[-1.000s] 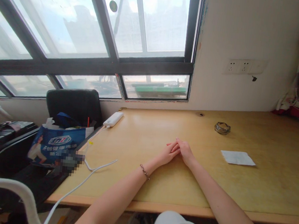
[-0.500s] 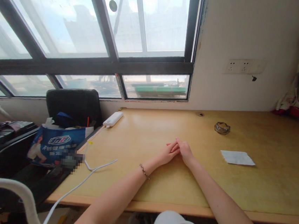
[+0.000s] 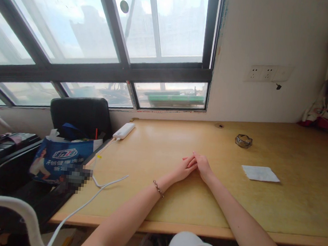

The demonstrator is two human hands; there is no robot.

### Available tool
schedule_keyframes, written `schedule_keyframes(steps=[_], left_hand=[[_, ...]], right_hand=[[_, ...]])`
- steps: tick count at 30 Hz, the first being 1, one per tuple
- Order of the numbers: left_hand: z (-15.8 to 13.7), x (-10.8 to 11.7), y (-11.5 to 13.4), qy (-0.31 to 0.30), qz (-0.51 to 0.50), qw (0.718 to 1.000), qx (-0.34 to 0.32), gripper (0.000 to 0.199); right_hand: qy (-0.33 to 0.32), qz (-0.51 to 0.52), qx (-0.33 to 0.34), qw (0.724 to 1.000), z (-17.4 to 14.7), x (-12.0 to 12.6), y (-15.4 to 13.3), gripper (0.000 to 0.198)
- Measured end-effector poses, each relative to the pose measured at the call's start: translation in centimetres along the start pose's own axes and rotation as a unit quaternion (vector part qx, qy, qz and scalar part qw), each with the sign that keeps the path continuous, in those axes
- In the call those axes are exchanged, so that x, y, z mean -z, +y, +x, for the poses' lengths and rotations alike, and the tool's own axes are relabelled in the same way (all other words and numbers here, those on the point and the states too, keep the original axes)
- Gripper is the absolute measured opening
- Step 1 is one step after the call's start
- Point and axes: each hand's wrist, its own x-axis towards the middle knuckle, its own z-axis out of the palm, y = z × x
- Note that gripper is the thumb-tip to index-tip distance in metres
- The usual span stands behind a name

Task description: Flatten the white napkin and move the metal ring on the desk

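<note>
On the table top [image 3: 179,140], my left hand [image 3: 184,169] and my right hand [image 3: 204,168] rest joined together near the middle. The fingers overlap and fold loosely over each other, closed together. No object shows between them, though parts of the fingers are hidden where the hands cross. A beaded bracelet [image 3: 158,189] circles my left wrist. Right of my right hand lies a white piece of paper [image 3: 260,173], apart from it. Behind the paper sits a glass ashtray [image 3: 244,141].
A white power bank [image 3: 124,131] with a white cable [image 3: 113,182] lies at the table's left edge. Left of the table stands a black chair [image 3: 81,111] holding a blue bag [image 3: 65,156]. Wall sockets [image 3: 269,73] are above the table, beside a window [image 3: 173,23].
</note>
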Motion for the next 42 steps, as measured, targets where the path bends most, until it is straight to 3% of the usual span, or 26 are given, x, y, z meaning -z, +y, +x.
schedule_keyframes(steps=[35,39,42], left_hand=[[0.12,-0.08,-0.6,-0.005,0.006,1.0,-0.016,0.038],[0.09,-0.03,-0.69,-0.01,-0.006,1.0,-0.023,0.044],[0.14,-0.13,-0.95,-0.001,-0.038,0.999,-0.027,0.055]], right_hand=[[-0.006,0.012,0.014,1.0,0.02,0.01,-0.04,0.056],[0.017,-0.038,0.046,0.998,-0.17,-0.48,-0.42,0.057],[0.074,-0.156,0.1,0.98,-0.35,-0.78,-0.47,0.051]])
